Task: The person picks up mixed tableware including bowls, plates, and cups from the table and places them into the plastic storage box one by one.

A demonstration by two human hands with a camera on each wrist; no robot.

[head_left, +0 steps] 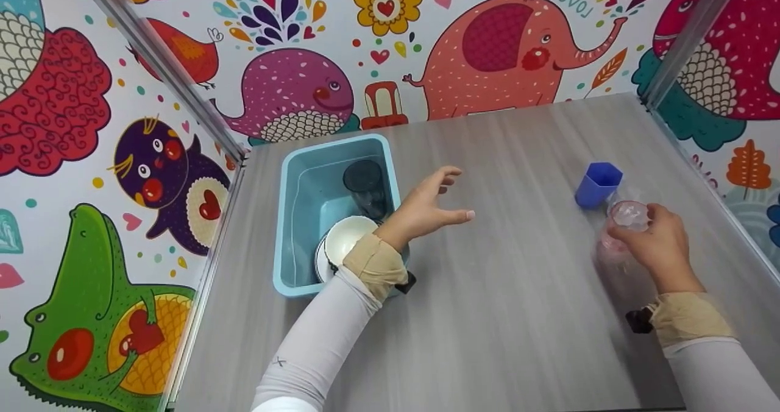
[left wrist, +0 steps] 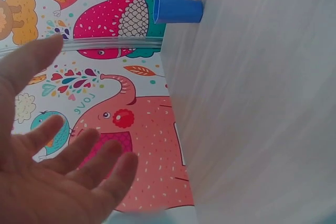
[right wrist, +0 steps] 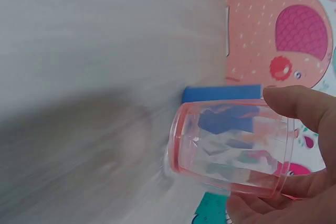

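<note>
- Cup of see-through, pink-tinted, rigid-looking material (right wrist: 231, 145), plastic or glass I cannot tell, stands roughly upright at three o'clock, low over the pale grey, wood-grained tabletop (head_left: 506, 314); whether its base touches is unclear.
- Right hand (head_left: 664, 244): its grip holds that cup near the rim, thumb on one side, fingers on the other.
- Handling, as a judgement: light, stiff, slippery along its smooth walls, perhaps brittle if dropped; best held across opposite sides of the upper wall, squeezed gently.
- Shape: round, with a thick, deeper-pink band at the base; faceted, glassy shapes show through it.
- Solid blue, six-sided cup (head_left: 597, 185), matte and plastic-looking, is just beside it, towards eleven o'clock.
- Left hand (head_left: 429, 211), mid-scene: its grip is wide and holds nothing.
- Pale-blue, round-cornered plastic tub (head_left: 289, 217), at that hand's nine o'clock, contains a smoky, dark translucent tumbler (head_left: 367, 189) at one o'clock and a smooth white bowl (head_left: 349, 238) at five.
</note>
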